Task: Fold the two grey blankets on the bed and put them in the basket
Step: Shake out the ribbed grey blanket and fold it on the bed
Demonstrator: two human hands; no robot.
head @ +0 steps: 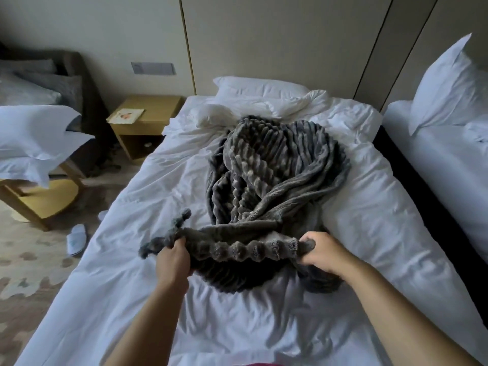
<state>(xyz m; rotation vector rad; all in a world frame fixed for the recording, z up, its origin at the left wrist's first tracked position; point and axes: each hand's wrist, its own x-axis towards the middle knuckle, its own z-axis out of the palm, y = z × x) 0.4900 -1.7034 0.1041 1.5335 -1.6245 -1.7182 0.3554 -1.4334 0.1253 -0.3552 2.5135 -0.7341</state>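
Grey blanket (277,167) heaped on bed (369,220) — left hand (173,260), right hand (323,253), fingers clamped on its edge.

**Both hands clenched, arms reaching up from the lower edge**

The left hand (173,260) sits left of centre in the lower half of the frame, fingers curled tight round the edge of a grey ribbed plush blanket (277,167), knuckles upward. The right hand (322,253) is level with it, right of centre, fisted on the same edge. The bare left forearm (148,320) and bare right forearm (401,307) rise from the bottom corners, converging slightly.
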